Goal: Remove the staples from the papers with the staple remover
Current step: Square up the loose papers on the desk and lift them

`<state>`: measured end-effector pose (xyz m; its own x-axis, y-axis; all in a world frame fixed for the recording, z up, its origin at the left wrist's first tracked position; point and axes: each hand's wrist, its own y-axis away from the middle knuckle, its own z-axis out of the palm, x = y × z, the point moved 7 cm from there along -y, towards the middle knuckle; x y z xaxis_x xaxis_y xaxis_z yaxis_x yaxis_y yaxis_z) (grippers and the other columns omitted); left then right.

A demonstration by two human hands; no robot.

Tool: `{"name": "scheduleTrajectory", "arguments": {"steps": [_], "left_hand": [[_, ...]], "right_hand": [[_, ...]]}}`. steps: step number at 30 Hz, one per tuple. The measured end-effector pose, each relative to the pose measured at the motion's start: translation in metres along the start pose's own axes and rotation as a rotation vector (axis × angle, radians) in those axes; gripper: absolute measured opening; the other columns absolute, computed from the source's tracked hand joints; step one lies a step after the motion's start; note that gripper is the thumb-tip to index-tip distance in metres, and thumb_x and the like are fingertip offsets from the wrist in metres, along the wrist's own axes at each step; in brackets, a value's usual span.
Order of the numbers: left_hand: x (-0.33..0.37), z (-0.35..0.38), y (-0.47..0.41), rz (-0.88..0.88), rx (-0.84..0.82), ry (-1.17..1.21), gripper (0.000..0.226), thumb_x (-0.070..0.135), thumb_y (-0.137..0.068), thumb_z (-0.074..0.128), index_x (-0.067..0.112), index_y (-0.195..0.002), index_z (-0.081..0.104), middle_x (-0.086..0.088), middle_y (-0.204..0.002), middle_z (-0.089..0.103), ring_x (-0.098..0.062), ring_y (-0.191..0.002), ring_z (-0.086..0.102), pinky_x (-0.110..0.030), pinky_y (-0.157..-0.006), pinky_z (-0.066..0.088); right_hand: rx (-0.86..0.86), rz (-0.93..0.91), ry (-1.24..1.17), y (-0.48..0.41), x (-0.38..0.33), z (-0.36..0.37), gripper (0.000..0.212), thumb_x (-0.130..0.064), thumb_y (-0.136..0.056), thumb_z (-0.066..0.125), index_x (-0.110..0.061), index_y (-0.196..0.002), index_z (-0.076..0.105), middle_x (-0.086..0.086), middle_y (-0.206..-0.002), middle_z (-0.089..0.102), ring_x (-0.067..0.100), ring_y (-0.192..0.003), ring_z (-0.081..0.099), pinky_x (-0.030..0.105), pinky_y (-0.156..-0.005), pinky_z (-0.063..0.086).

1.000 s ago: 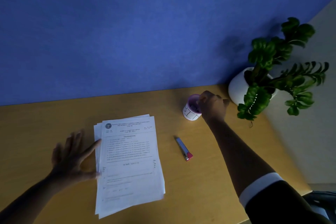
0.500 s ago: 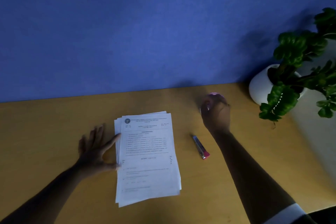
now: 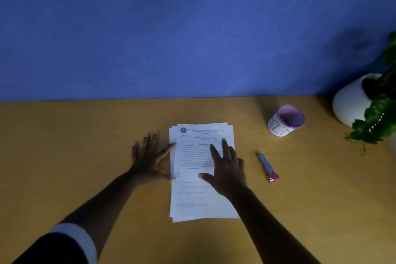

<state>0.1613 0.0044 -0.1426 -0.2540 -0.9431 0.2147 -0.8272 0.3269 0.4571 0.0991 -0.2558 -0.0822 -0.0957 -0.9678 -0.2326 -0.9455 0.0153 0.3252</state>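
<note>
Setup step: our left hand [image 3: 147,156] lies flat against the papers' [image 3: 202,191] left edge, right hand [image 3: 228,169] spread on top, both empty. Staple remover [image 3: 267,167] lies untouched right of them; next we pick it up.

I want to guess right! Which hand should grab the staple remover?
Probably the right hand: the staple remover lies just beside it. The left hand is across the papers, steadying their far edge.
</note>
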Motion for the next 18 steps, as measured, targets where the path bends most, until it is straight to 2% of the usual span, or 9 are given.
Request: {"name": "scheduleTrajectory", "arguments": {"steps": [3, 6, 7, 9, 10, 12, 14, 16, 18], "left_hand": [[0.004, -0.003, 0.003, 0.006, -0.024, 0.024, 0.128, 0.091, -0.068, 0.066, 0.068, -0.157, -0.023, -0.006, -0.167, -0.055, -0.035, -0.151, -0.055, -0.067, -0.124, -0.026], [0.012, -0.014, 0.007, -0.007, -0.021, 0.19, 0.118, 0.084, -0.075, 0.071, 0.061, -0.167, 0.001, -0.001, -0.171, -0.047, -0.031, -0.156, -0.049, -0.064, -0.125, -0.026], [0.017, -0.022, 0.009, -0.019, 0.028, 0.284, 0.112, 0.081, -0.077, 0.071, 0.056, -0.169, 0.011, 0.002, -0.177, -0.034, -0.029, -0.162, -0.038, -0.062, -0.13, -0.018], [0.03, -0.042, 0.014, -0.062, 0.202, 0.543, 0.099, 0.068, -0.084, 0.072, 0.034, -0.169, 0.036, 0.004, -0.18, 0.022, -0.025, -0.168, 0.016, -0.046, -0.131, 0.025], [0.035, -0.047, 0.016, -0.111, 0.285, 0.709, 0.085, 0.057, -0.089, 0.075, 0.024, -0.163, 0.048, 0.008, -0.163, 0.049, -0.018, -0.15, 0.047, -0.027, -0.113, 0.045], [0.045, -0.047, 0.017, -0.244, 0.353, 0.992, 0.045, 0.033, -0.098, 0.077, 0.024, -0.141, 0.068, 0.018, -0.127, 0.066, 0.008, -0.098, 0.063, -0.001, -0.07, 0.047], [0.052, -0.04, 0.014, -0.414, 0.348, 1.17, 0.033, 0.022, -0.1, 0.074, 0.022, -0.133, 0.07, 0.008, -0.127, 0.071, 0.008, -0.084, 0.063, -0.012, -0.058, 0.048], [0.056, -0.039, 0.012, -0.559, 0.359, 1.257, 0.048, 0.017, -0.1, 0.074, 0.006, -0.145, 0.061, -0.009, -0.144, 0.069, -0.019, -0.106, 0.073, -0.028, -0.073, 0.057], [0.059, -0.04, 0.01, -0.658, 0.385, 1.339, 0.063, 0.016, -0.099, 0.075, 0.002, -0.155, 0.051, -0.017, -0.155, 0.062, -0.036, -0.132, 0.066, -0.036, -0.091, 0.054]], "right_hand": [[-0.098, -0.071, 0.077, 0.005, -0.009, 0.015, 0.11, -0.074, -0.084, 0.07, -0.036, -0.168, 0.009, 0.012, -0.18, -0.011, 0.044, -0.165, 0.004, 0.066, -0.126, 0.024], [-0.128, -0.086, 0.118, 0.008, -0.01, 0.022, 0.114, -0.076, -0.085, 0.068, -0.035, -0.169, 0.003, 0.013, -0.18, -0.014, 0.045, -0.166, -0.004, 0.067, -0.128, 0.02], [-0.12, -0.085, 0.121, 0.008, -0.01, 0.022, 0.114, -0.076, -0.085, 0.068, -0.035, -0.169, 0.003, 0.013, -0.18, -0.013, 0.045, -0.166, -0.003, 0.067, -0.128, 0.02], [-0.113, -0.08, 0.123, 0.008, -0.01, 0.022, 0.114, -0.076, -0.084, 0.069, -0.035, -0.169, 0.004, 0.012, -0.18, -0.012, 0.045, -0.166, -0.002, 0.067, -0.127, 0.022], [-0.111, -0.077, 0.12, 0.007, -0.01, 0.022, 0.114, -0.076, -0.084, 0.069, -0.036, -0.169, 0.005, 0.011, -0.18, -0.011, 0.045, -0.166, -0.001, 0.068, -0.127, 0.022], [-0.113, -0.071, 0.111, 0.007, -0.011, 0.022, 0.115, -0.076, -0.083, 0.07, -0.037, -0.168, 0.005, 0.01, -0.181, -0.011, 0.044, -0.166, -0.002, 0.069, -0.126, 0.022], [-0.12, -0.067, 0.099, 0.006, -0.011, 0.024, 0.115, -0.077, -0.082, 0.07, -0.038, -0.168, 0.004, 0.009, -0.181, -0.013, 0.044, -0.166, -0.003, 0.069, -0.126, 0.021], [-0.123, -0.066, 0.095, 0.006, -0.01, 0.024, 0.116, -0.076, -0.082, 0.071, -0.038, -0.168, 0.004, 0.009, -0.18, -0.013, 0.044, -0.166, -0.004, 0.069, -0.127, 0.021], [-0.113, -0.072, 0.091, 0.006, -0.009, 0.025, 0.116, -0.076, -0.082, 0.071, -0.038, -0.168, 0.004, 0.009, -0.181, -0.013, 0.044, -0.166, -0.004, 0.069, -0.126, 0.021]]}}
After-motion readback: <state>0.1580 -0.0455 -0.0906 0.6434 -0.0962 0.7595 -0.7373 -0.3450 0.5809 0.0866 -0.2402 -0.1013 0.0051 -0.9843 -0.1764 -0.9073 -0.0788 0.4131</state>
